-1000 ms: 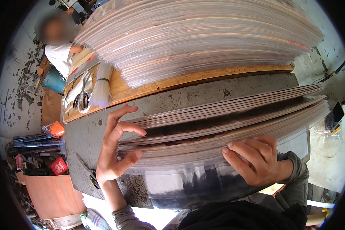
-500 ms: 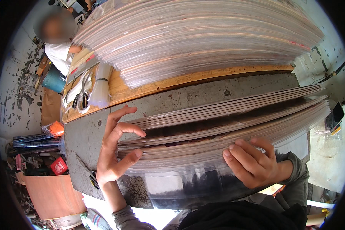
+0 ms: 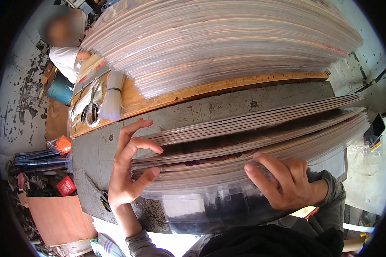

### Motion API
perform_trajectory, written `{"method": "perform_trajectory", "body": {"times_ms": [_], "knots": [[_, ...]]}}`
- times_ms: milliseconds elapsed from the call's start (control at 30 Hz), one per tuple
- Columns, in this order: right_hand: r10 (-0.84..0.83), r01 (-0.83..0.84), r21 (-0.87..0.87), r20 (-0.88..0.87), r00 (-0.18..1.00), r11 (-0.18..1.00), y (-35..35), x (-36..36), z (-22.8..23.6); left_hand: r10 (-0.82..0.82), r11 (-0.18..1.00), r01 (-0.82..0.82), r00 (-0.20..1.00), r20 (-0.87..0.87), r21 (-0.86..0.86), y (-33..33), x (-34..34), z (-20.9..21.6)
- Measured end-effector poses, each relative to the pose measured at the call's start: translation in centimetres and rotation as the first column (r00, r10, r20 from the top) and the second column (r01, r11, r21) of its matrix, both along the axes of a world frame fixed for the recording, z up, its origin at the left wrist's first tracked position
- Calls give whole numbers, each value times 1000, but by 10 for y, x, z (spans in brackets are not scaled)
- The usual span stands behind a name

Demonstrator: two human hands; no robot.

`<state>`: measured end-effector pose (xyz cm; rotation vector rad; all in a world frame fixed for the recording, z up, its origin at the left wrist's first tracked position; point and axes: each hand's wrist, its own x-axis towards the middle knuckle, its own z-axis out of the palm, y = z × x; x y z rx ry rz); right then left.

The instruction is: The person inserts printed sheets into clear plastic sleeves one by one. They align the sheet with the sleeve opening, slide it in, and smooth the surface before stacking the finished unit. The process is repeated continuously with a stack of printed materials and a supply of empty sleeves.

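Observation:
A thick stack of thin card sheets in clear sleeves (image 3: 253, 137) lies on a grey metal tabletop (image 3: 210, 105). My left hand (image 3: 126, 171) is at the stack's left edge, with fingers spread between separated layers and the thumb under a bundle. My right hand (image 3: 283, 180) presses on the near edge of the top sheets, fingers curled over them. A second, larger pile of the same sheets (image 3: 218, 38) rests on a wooden board (image 3: 167, 96) behind.
Scissors (image 3: 99, 193) lie on the grey top left of my left hand. Another pair of scissors and a bundle of clear bags (image 3: 111, 100) sit on the board. A person in a white shirt (image 3: 66, 60) is at the far left. Boxes and clutter cover the floor at left.
My left index finger has curled further down onto the sheet edges. My right hand has slid slightly left along the near edge.

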<state>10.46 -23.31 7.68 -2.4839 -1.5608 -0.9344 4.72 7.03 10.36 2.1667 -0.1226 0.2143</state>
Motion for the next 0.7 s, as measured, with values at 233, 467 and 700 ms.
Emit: {"method": "perform_trajectory", "body": {"times_ms": [233,467,700], "knots": [[-33,33,-4,-36,999,999,1,-2,4,19,998,-18,1000,11,-63,0,1,-2],[-30,34,38,-88,996,999,4,2,4,18,999,-17,1000,12,-51,-2,1,-1],[-43,46,40,-60,997,998,3,-1,0,14,998,-14,1000,7,-69,-2,1,-1]]}}
